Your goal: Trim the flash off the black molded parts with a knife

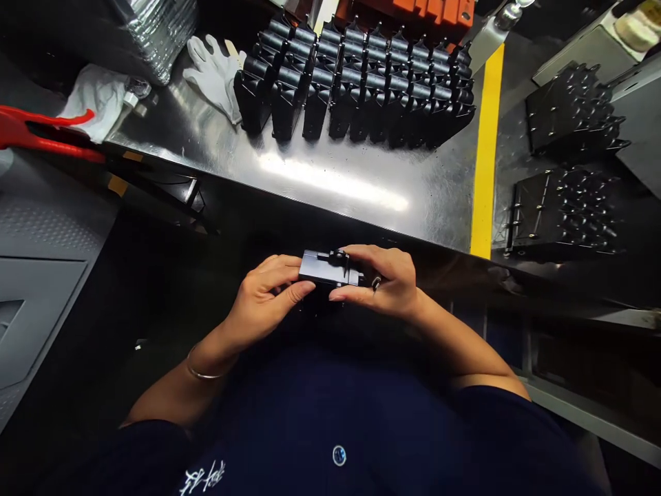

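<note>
A small black part [324,267], boxy with a flat shiny face and a raised knob-like detail, is held between both hands in front of my body. My left hand [268,293] grips its left end, the thumb along the lower edge. Around the right end close the thumb and fingers of my right hand [387,279], which wears a ring. The fingers behind the part are partly hidden. Just beyond the hands, on a metal table [330,179], stands a row of several similar black parts [356,83] with rounded tops.
White gloves [214,76] lie left of the row, near a bag-wrapped stack [160,34]. A red-handled tool [51,131] juts in at left. An orange bin [413,10] sits behind. Past a yellow stripe [486,151] are more black parts [573,207].
</note>
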A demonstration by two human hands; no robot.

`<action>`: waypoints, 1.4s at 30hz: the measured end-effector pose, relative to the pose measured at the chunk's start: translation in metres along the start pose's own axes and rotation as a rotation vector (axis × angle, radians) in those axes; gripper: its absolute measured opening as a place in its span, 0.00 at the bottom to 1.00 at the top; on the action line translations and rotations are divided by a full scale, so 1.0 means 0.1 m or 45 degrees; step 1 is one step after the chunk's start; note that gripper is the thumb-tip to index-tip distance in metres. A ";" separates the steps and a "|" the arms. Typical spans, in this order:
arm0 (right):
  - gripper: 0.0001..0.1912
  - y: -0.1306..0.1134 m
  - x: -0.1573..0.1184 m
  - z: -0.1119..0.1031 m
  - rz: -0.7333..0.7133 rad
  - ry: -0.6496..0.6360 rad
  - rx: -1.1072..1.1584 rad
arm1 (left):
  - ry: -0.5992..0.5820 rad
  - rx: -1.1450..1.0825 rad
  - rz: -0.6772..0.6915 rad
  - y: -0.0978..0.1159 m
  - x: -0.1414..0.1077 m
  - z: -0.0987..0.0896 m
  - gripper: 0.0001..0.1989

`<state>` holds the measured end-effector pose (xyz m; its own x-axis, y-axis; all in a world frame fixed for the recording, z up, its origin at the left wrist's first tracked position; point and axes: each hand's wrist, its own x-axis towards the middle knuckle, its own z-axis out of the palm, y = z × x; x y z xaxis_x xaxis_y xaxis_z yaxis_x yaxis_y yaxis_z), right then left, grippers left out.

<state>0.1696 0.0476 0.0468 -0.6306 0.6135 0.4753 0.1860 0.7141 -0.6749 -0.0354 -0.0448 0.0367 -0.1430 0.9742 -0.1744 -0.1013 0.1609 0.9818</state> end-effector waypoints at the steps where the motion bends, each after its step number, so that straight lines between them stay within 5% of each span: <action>1: 0.23 0.00 -0.01 0.02 0.040 -0.006 0.045 | 0.033 0.076 0.042 -0.03 -0.01 0.02 0.05; 5: 0.24 0.00 -0.06 0.04 0.232 -0.123 0.251 | 0.074 -0.019 -0.106 -0.12 0.02 0.03 0.15; 9: 0.14 -0.02 -0.10 0.02 0.456 -0.117 0.124 | -0.022 0.016 -0.024 -0.12 0.07 -0.02 0.17; 13: 0.06 -0.07 -0.15 0.05 0.338 -0.209 0.120 | -0.179 0.049 0.010 -0.07 0.07 -0.04 0.14; 19: 0.06 -0.11 -0.13 0.03 0.130 -0.374 0.108 | -0.296 0.088 -0.025 -0.08 0.08 -0.02 0.11; 29: 0.07 -0.01 -0.12 0.05 0.274 -0.421 0.075 | -0.471 0.071 0.051 -0.08 0.05 0.03 0.10; 33: 0.12 -0.05 -0.14 0.05 0.493 -0.307 0.112 | -0.286 0.084 0.149 -0.10 0.05 0.04 0.09; 37: 0.18 -0.11 -0.18 0.07 0.416 -0.318 0.285 | -0.094 0.101 0.196 -0.12 0.06 0.04 0.11; 42: 0.16 -0.12 -0.20 0.13 0.339 -0.256 0.299 | -0.052 0.093 0.228 -0.13 0.05 0.06 0.11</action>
<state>0.1705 0.0229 0.0381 -0.7228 0.6717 0.1627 0.2001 0.4288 -0.8810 -0.0289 -0.0410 0.0239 -0.1124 0.9936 0.0054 -0.0060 -0.0061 1.0000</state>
